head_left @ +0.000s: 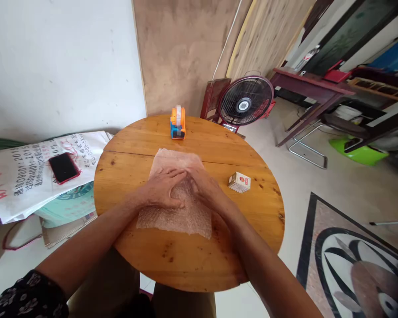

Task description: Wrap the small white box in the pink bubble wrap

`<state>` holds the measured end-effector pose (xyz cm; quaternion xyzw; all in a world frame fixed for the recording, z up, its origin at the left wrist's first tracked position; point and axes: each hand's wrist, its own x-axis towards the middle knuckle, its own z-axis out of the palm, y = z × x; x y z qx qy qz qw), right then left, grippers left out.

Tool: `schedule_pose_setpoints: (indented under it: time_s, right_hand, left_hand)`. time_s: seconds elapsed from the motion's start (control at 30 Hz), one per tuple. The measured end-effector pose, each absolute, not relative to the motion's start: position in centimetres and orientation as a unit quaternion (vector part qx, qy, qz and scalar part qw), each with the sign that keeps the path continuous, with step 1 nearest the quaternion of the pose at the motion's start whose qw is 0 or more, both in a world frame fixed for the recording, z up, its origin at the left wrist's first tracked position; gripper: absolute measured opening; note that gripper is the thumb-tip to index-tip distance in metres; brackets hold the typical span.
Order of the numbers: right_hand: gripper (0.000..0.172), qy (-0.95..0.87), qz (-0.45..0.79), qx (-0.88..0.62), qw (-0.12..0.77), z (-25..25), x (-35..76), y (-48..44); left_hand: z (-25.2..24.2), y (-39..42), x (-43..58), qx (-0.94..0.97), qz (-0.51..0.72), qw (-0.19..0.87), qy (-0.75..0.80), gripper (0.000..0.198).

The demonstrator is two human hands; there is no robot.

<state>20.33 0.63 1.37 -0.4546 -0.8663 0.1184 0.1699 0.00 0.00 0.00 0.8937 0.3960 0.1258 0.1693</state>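
A sheet of bubble wrap (185,221) lies spread on the round wooden table (172,260). My left hand (164,187) rests flat on its left half, fingers stretched and thumb apart. On the upper right part lies my right hand (204,183), slightly blurred, with its fingers extended over the sheet. The fingertips of both hands come close together near the sheet's upper middle. Right of my right hand stands a small white box (239,182) with a red mark. An orange and blue tape dispenser (178,123) with a roll in it stands at the table's far edge.
Left of the table, a phone (64,168) lies on a white printed sack (29,181). A fan (245,102) stands beyond the table's far right edge. Further right are a dark red desk (311,84) and a green basin (360,150). A wall borders the far side.
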Motion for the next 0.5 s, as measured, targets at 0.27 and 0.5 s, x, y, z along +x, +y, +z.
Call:
schedule_pose_setpoints:
  time_s: [0.27,0.5]
  right_hand:
    - [0.042,-0.839,0.076,-0.52,0.139,-0.2,21.7,0.9]
    - [0.051,-0.841,0.086,-0.527,0.091,1.0,21.9,0.6]
  left_hand:
    - [-0.7,0.4,-0.5,0.872,0.219,0.165,0.405,0.061]
    - [-0.6,0.7,-1.1,0.871,0.18,0.124,0.439,0.062]
